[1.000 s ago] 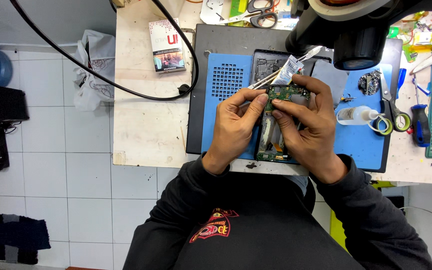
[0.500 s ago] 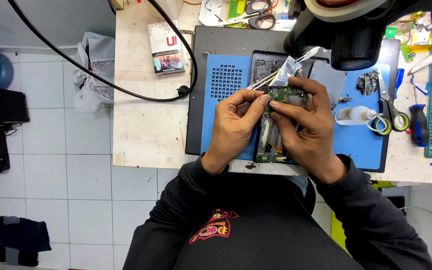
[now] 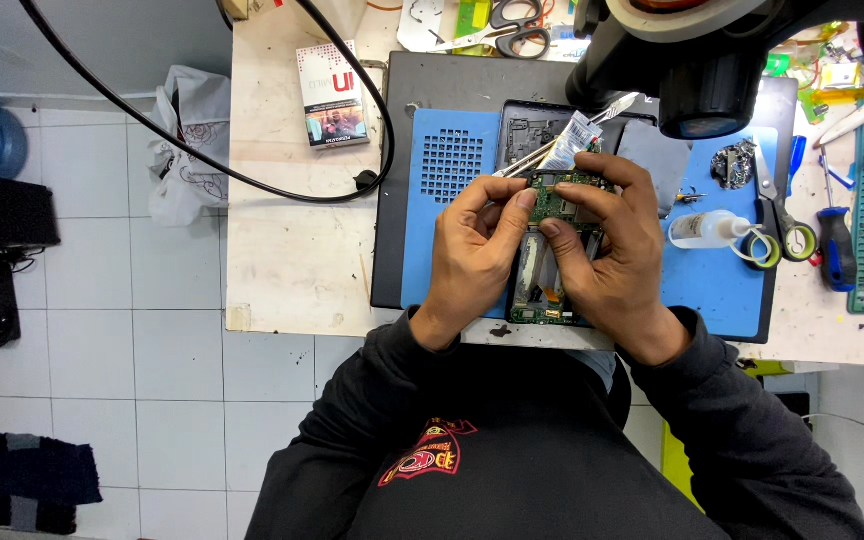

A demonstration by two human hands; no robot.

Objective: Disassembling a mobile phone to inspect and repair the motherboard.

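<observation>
A small green circuit board is pinched between the fingertips of both hands above an opened phone body that lies on a blue work mat. My left hand grips the board's left edge, and metal tweezers stick out up-right past its fingers. My right hand holds the board's right and lower edges, its palm covering part of the phone body. Another phone frame lies just beyond the hands.
A black microscope head hangs over the mat's far right. Scissors, a small clear bottle, tape rolls and a screwdriver lie to the right. A small box and a black cable are on the bench's left part.
Both hands stay on the circuit board; the fingers have shifted only slightly on it.
</observation>
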